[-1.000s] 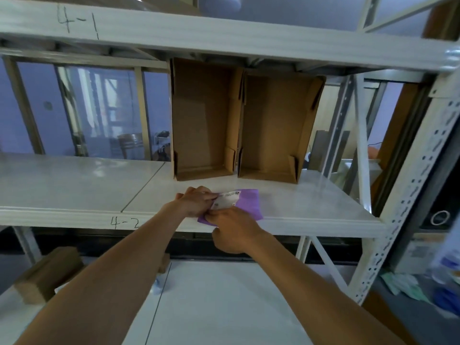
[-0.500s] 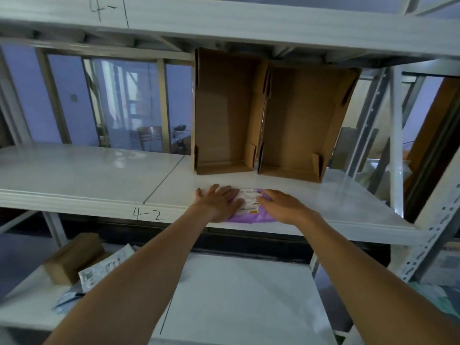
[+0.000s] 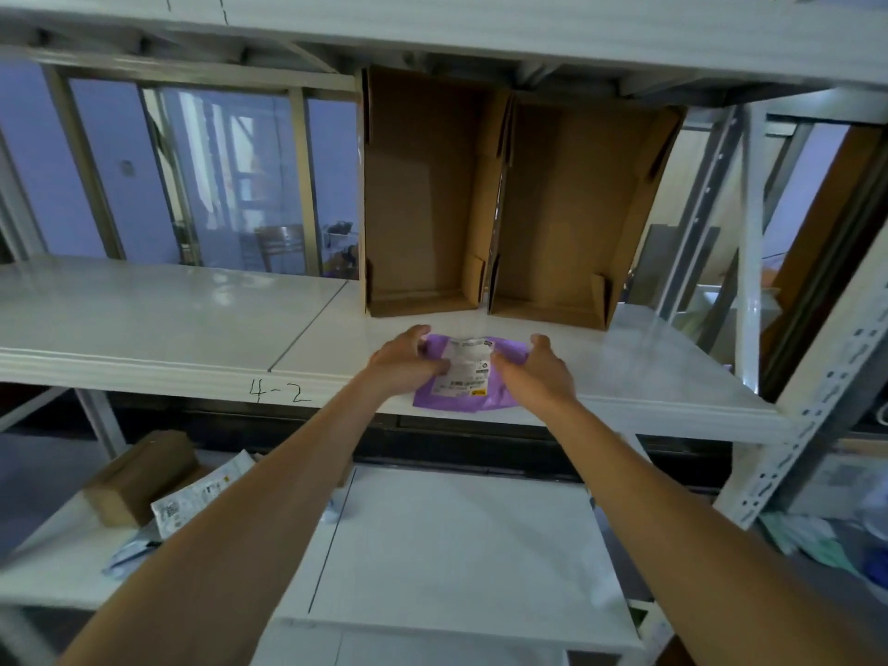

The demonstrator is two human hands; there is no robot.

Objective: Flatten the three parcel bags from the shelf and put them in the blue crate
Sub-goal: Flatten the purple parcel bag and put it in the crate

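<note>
Left hand (image 3: 408, 362) and right hand (image 3: 540, 374) curled round side edges of purple parcel bag (image 3: 463, 398) on shelf (image 3: 144, 319). Looks light, soft, slippery; best gripped at those edges.

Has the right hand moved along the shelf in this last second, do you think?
Yes. The right hand moved rightwards, from in front of the left cardboard box to in front of the right cardboard box.
</note>
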